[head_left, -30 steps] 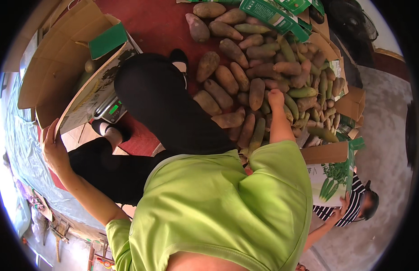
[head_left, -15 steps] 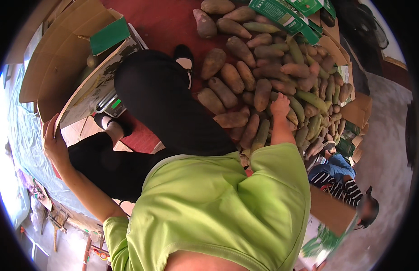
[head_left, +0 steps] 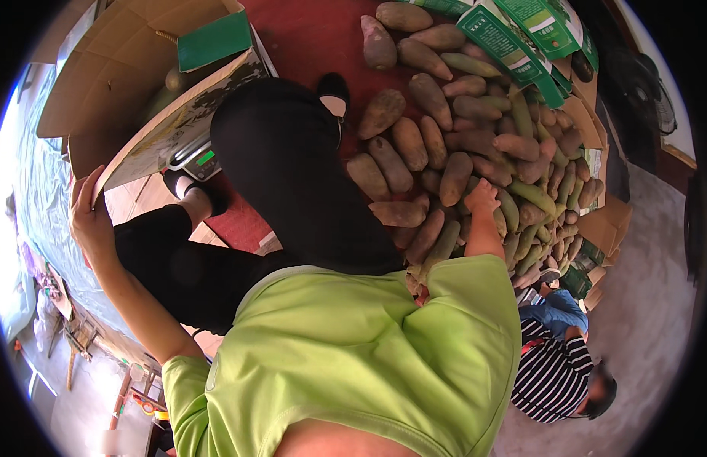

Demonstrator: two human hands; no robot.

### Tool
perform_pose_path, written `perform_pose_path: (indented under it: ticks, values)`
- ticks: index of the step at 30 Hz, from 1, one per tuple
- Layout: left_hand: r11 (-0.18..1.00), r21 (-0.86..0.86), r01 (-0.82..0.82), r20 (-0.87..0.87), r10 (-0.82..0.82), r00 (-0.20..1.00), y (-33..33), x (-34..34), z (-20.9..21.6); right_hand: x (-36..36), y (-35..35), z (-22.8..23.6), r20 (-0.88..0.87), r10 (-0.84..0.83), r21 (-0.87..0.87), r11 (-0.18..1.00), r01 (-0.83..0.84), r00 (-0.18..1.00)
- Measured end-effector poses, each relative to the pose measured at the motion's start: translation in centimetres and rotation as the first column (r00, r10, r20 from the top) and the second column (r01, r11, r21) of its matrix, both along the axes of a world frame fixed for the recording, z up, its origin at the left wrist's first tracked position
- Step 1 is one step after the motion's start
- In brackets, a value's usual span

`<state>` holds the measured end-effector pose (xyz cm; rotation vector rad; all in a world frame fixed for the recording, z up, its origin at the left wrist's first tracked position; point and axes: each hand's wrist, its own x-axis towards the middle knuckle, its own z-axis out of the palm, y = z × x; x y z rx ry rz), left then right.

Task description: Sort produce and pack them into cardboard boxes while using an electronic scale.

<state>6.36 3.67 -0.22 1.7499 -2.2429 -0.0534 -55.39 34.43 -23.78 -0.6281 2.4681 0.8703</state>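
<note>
At the left, my left hand (head_left: 92, 221) grips the edge of a large open cardboard box (head_left: 94, 91), fingers over its rim. The box is tilted and has a green flap (head_left: 210, 42); a roundish pale vegetable (head_left: 175, 79) shows inside. My right hand (head_left: 481, 196) lies on a heap of long, thick brown and green vegetables (head_left: 516, 146), whose kind I cannot make out. Its fingers are curled down among them, beside a brown vegetable (head_left: 455, 179). What is under those fingers is hidden.
A scale (head_left: 195, 160) with a lit green display stands by the box. Green printed cartons (head_left: 513, 46) lie at the heap's far side. A person in a striped shirt (head_left: 548, 373) bends at the lower right. A black fan (head_left: 635, 87) stands at the far right.
The view has shifted a little. My left hand keeps its hold on the box, and my right hand stays at the heap. The carton near the person at lower right has gone from view.
</note>
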Motion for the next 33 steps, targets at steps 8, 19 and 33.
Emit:
perform_pose_path:
  ticks: [8, 19, 33]
  values:
    - [1.0, 0.017, 0.002, -0.053, -0.001, 0.999, 0.2, 0.4, -0.2, 0.1, -0.8, -0.4, -0.061, 0.026, 0.009, 1.0, -0.025, 0.998]
    - [0.998, -0.025, -0.052, 0.014, 0.052, 0.999, 0.4, -1.1, 1.0, 2.4, -0.3, 2.4, 0.042, 0.302, -0.029, 0.953, -0.301, 0.952]
    - [0.997, -0.028, -0.074, 0.055, 0.075, 0.996, 0.7, -1.4, 1.7, 4.3, -11.7, 10.4, 0.12, 0.405, -0.954, 0.3, -0.008, 0.906]
